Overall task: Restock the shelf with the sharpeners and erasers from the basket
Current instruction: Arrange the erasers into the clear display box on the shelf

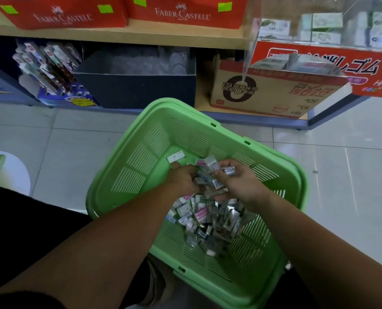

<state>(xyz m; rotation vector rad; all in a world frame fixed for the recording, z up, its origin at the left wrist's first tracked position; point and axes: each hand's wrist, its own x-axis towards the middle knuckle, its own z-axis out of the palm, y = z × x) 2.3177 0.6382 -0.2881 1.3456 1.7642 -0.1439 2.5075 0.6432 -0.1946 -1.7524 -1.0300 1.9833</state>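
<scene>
A green plastic basket (141,166) stands on the floor in front of me, below the shelf (127,34). A heap of small wrapped erasers and sharpeners (208,221) lies in its bottom. Both my hands are inside the basket above the heap. My left hand (183,181) is closed around a few small packs. My right hand (237,181) grips a bunch of packs (210,166), which stick out between the two hands. One white pack (175,156) lies alone against the basket's far wall.
On the low shelf stand a dark box (136,85), a display of carded items (49,70) and a cardboard box of packs (270,90). Red Faber-Castell boxes (181,12) sit on the upper shelf. A red tray of erasers (332,59) is at the right. Tiled floor surrounds the basket.
</scene>
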